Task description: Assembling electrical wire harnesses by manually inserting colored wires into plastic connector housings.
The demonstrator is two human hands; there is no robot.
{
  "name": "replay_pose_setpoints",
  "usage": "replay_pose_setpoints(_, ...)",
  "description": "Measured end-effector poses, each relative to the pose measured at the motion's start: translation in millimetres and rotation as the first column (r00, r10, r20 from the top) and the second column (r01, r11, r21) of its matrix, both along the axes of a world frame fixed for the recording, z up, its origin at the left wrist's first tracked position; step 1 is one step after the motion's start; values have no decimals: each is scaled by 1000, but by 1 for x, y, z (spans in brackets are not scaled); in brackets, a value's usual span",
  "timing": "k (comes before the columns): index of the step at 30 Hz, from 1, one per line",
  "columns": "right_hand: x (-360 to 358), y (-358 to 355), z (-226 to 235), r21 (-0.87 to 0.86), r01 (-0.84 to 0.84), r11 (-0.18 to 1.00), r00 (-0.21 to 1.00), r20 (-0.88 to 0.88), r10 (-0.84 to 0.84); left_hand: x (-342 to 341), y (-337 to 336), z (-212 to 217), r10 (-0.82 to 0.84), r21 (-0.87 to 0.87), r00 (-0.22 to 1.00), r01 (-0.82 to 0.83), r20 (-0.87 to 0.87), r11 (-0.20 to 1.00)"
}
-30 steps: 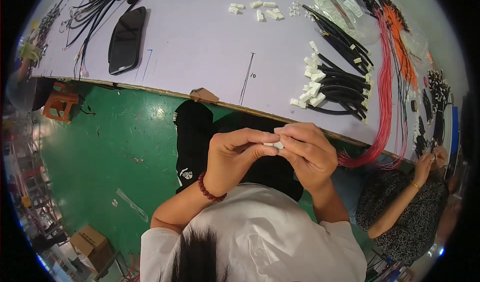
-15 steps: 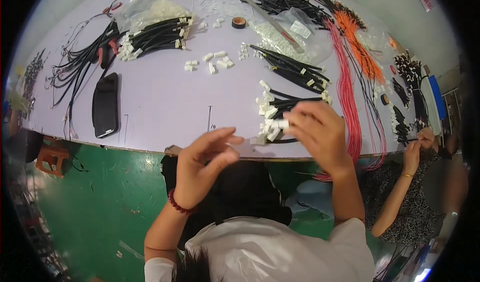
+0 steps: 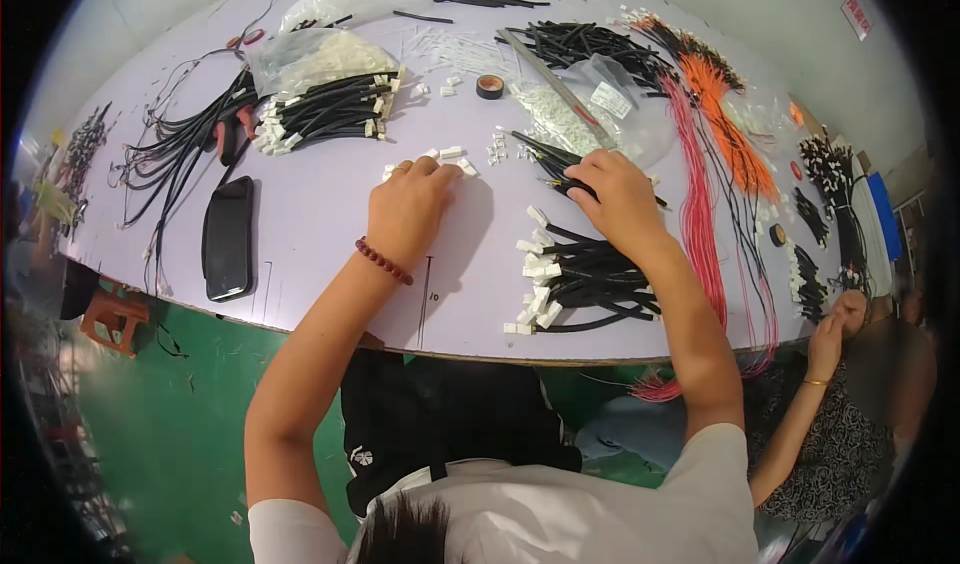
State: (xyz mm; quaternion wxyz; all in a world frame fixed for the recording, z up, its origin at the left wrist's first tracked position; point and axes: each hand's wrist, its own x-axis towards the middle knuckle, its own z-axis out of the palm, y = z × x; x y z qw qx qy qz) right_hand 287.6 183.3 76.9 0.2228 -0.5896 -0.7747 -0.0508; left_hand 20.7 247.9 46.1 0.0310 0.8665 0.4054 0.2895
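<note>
My left hand (image 3: 408,209) reaches down over a small group of white plastic connectors (image 3: 452,152), its fingers curled in among them. Its palm side is out of sight, so what lies under the fingertips is hidden. My right hand (image 3: 618,196) is farther right, thumb and fingers closed at a loose bundle of black cables (image 3: 540,152) with bare ends. Nearer to me, below the right hand, is a pile of black cables fitted with white connectors (image 3: 590,274), their connector ends facing left.
A black phone (image 3: 230,239) lies at left, near red-handled pliers (image 3: 235,136) and another stack of connectored cables (image 3: 330,114). Behind are a steel ruler (image 3: 560,89), a tape roll (image 3: 489,86) and a bag of white parts (image 3: 560,114). Pink wires (image 3: 700,204) and a co-worker's hands (image 3: 838,329) are at right.
Both hands have moved away from me: the left onto the white connectors, the right to the loose black cables. The white connector piece at my right fingers is no longer seen there.
</note>
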Motion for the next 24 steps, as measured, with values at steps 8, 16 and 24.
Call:
replay_pose_setpoints(8, -12, -24, 22, 67, -110, 992, 986, -117, 117, -21, 1, -1, -110, -301, 986, 143, 125, 943)
replay_pose_setpoints(16, -35, -43, 42, 162, -329, 931, 937, -67, 343, -26, -13, 13, -23, -277, 1000, 22, 2, 961)
replay_pose_setpoints(24, -70, -99, 41, 334, -424, 842, 888, -29, 459, -40, -128, 29, 503, -456, 417, 889, 757, -50)
